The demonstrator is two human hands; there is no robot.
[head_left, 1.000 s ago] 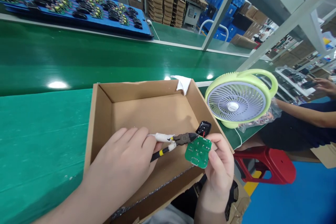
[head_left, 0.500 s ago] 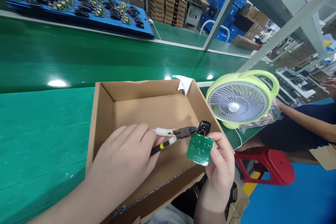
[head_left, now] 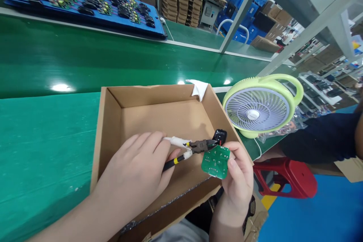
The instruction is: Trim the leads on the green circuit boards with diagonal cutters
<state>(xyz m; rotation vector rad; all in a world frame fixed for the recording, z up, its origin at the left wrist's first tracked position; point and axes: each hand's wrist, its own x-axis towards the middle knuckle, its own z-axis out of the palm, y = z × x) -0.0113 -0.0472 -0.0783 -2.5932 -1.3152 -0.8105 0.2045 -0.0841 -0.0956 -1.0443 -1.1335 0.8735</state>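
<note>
My left hand (head_left: 138,164) is closed round the handles of a pair of cutting pliers (head_left: 199,146), grips wrapped in white, black and yellow. Their jaws point right and lie at the red wires between a black plastic part (head_left: 219,136) and a green circuit board (head_left: 216,162). Whether the blades touch the wires I cannot tell. Thumb and fingers of my right hand (head_left: 238,172) pinch the board by its right edge, solder side toward me. Both hands are over an open cardboard box (head_left: 112,138) whose inner floor shows bare brown card.
A white scrap (head_left: 199,89) hangs over the box's far right corner. To the right stand a green fan (head_left: 255,107) and a red stool (head_left: 295,177), beside a seated person (head_left: 320,136). Behind the green bench, a blue tray (head_left: 113,26) carries several boards with black parts.
The plier jaws have shifted slightly right, to the wires between board and black part. The board has barely moved. The seated person's arm at the right has moved away.
</note>
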